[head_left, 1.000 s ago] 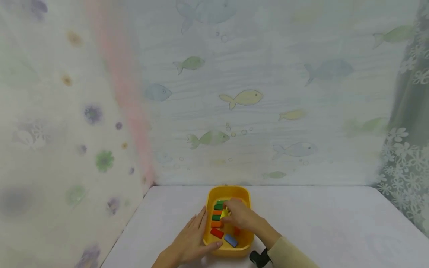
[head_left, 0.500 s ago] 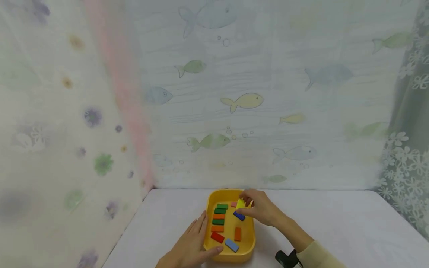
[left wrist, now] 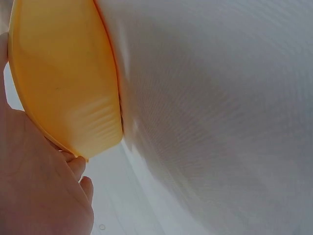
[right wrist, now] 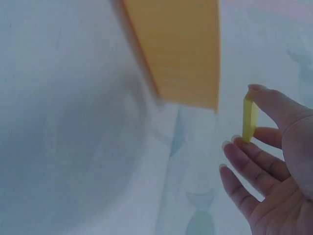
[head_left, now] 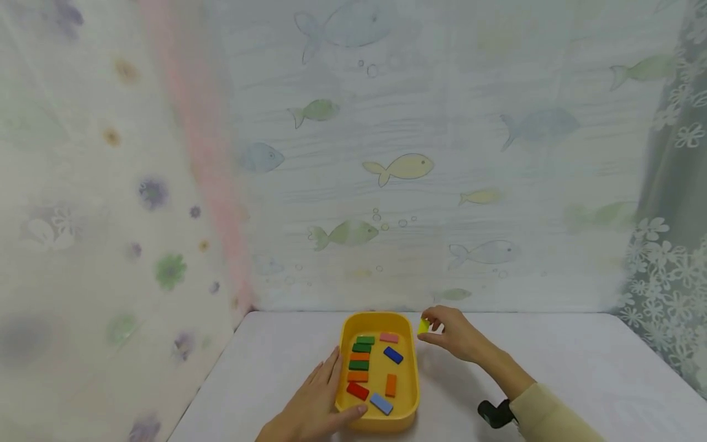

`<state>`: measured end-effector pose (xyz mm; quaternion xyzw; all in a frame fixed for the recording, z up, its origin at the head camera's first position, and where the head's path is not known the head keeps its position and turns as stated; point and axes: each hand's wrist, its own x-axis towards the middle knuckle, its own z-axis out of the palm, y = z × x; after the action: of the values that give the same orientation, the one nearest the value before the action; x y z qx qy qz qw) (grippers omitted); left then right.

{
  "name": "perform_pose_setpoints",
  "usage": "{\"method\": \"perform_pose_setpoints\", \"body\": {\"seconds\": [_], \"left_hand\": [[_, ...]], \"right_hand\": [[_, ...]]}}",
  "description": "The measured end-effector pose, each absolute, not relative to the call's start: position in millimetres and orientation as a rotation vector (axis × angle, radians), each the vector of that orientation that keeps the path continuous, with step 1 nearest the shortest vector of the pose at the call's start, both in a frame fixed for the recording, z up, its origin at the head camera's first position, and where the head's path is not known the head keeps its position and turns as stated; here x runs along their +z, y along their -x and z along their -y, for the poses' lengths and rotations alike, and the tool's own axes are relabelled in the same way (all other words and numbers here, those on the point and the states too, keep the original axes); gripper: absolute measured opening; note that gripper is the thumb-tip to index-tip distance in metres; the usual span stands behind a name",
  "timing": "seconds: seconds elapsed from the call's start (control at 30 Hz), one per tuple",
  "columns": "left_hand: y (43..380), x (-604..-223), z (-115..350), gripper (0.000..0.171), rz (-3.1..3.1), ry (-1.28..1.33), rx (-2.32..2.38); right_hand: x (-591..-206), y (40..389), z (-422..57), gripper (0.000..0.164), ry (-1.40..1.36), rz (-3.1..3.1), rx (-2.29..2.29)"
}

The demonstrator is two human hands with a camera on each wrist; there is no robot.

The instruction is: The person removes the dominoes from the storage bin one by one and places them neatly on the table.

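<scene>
Edges: yellow tray (head_left: 393,423) sits on the white tabletop (head_left: 596,362), its far rim near the back edge in the head view; can't judge the gap there. Tabletop runs on to both sides, wider on the right. The backdrop (head_left: 497,147) with fish drawings rises right behind that back edge.

Right hand (head_left: 455,334) is just outside the tray's right rim, near the far corner, pinching the yellow block (head_left: 423,326) between thumb and fingers. The block is beside the rim, apart from it, on the tray side of the hand. Sleeve (head_left: 552,414) trails toward the near right, black object (head_left: 497,414) next to it.

Left hand (head_left: 312,402) is on the tray's left side: fingers extended along it, thumb over the near left corner, no block in that hand.

Inside the tray, left column from the far end: green, green, orange, green, orange blocks (head_left: 359,365), then a skewed red block (head_left: 357,391). Right side: pink block (head_left: 389,337), dark blue block (head_left: 393,355), orange block (head_left: 391,385), light blue block (head_left: 382,404) near the thumb.

Only the head view shows the tray contents. Right wrist adds the grip: block edge-on, thumb on one end, fingertips at the other, outer fingers spread off it. Left wrist adds the tray's outer side, ridged, meeting the tabletop.
</scene>
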<state>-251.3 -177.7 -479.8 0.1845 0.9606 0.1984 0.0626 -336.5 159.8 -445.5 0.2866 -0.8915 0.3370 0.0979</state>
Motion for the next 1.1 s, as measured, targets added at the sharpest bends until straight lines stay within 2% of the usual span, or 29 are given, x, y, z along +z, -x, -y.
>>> {"method": "perform_pose_setpoints", "body": {"seconds": [0.57,1.1], "left_hand": [[252.4,-479.0,176.6,0.111,-2.883,-0.541,0.602],[251.2,-479.8,176.1,0.112,-2.892,-0.538,0.603]], "right_hand": [[-488.5,367.0,-168.7,0.032,-0.729,2.853,0.955],[-501.6,369.3,-162.1,0.027,-0.635,2.894,0.940]]}}
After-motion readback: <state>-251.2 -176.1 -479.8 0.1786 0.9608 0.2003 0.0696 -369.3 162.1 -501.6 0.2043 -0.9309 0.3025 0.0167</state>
